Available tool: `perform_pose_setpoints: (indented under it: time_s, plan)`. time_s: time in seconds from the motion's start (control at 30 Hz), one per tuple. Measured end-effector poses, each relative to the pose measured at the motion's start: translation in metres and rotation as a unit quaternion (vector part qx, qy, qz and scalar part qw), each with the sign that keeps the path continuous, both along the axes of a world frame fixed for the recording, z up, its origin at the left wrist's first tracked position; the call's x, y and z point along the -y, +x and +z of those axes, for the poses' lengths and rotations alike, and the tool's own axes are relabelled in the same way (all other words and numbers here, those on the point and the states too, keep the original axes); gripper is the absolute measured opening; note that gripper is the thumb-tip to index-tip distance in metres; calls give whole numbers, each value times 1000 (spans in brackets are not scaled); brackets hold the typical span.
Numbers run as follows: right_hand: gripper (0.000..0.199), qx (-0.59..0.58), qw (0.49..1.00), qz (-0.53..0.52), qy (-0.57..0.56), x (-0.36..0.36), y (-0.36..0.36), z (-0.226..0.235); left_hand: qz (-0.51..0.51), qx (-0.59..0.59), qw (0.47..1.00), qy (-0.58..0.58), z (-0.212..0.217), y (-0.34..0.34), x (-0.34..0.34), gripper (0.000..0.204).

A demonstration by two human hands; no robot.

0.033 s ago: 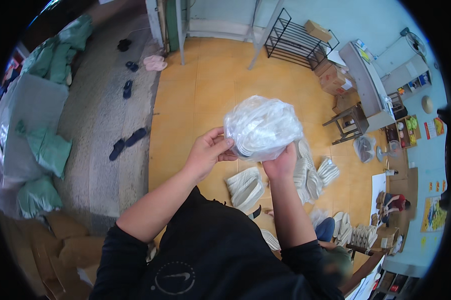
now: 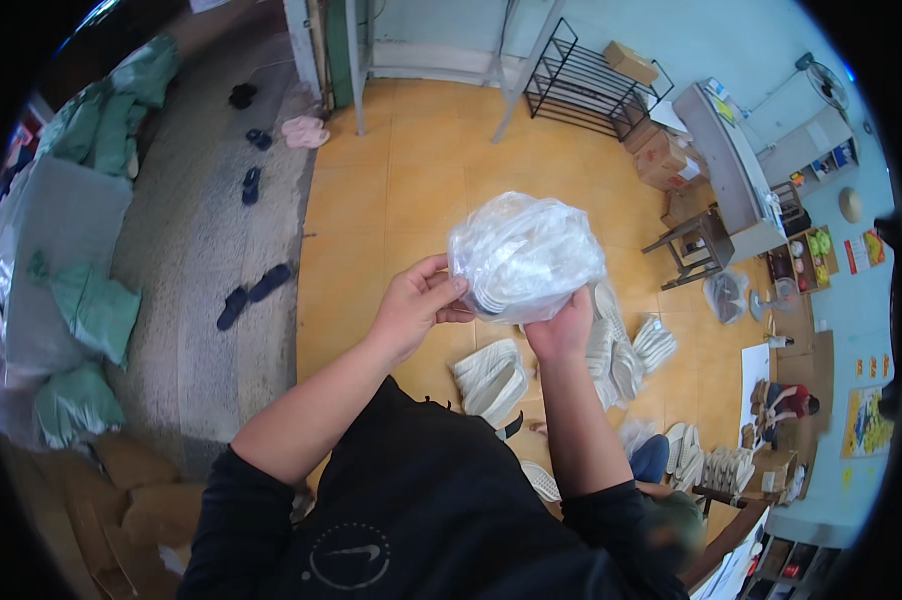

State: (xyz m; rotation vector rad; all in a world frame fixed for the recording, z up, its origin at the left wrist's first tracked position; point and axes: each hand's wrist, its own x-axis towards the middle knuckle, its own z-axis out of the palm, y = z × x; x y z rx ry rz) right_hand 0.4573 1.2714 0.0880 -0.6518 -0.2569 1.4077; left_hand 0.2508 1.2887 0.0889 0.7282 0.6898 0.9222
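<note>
Between my hands is a clear plastic bag (image 2: 527, 250), puffed out around white ribbed pieces whose curved edges show through at its lower left. My left hand (image 2: 421, 308) pinches the bag's left edge between thumb and fingers. From below right, my right hand (image 2: 563, 326) grips it, its fingers mostly hidden by the plastic. Beneath the bag, a stack of off-white woven-looking pieces (image 2: 491, 380) lies on the floor. More such white pieces (image 2: 611, 355) are piled just right of my right forearm, beside a small bundle (image 2: 655, 344).
Dark slippers (image 2: 269, 283) lie on the grey strip at left, near green sacks (image 2: 93, 300). A black rack (image 2: 591, 95), cartons (image 2: 668, 162) and a wooden stool (image 2: 693, 250) stand far right. Two other people, one in red (image 2: 793, 402), are at lower right.
The surroundings shift slightly in the picture, as my head view turns a little. My hands and the bag keep the same hold.
</note>
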Motion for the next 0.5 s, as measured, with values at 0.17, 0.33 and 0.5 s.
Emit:
perform_pose_setpoints:
  time_s: [0.17, 0.33, 0.5]
  plan:
    - [49, 14, 999, -27, 39, -87, -18, 20, -47, 5, 999, 20, 23, -22, -107, 36]
    - [61, -28, 993, -62, 94, -139, 0, 29, -59, 1, 998, 23, 20, -17, -177, 37]
    - [47, 85, 984, -145, 61, -174, 43, 15, -135, -46, 990, 19, -7, 15, -234, 39]
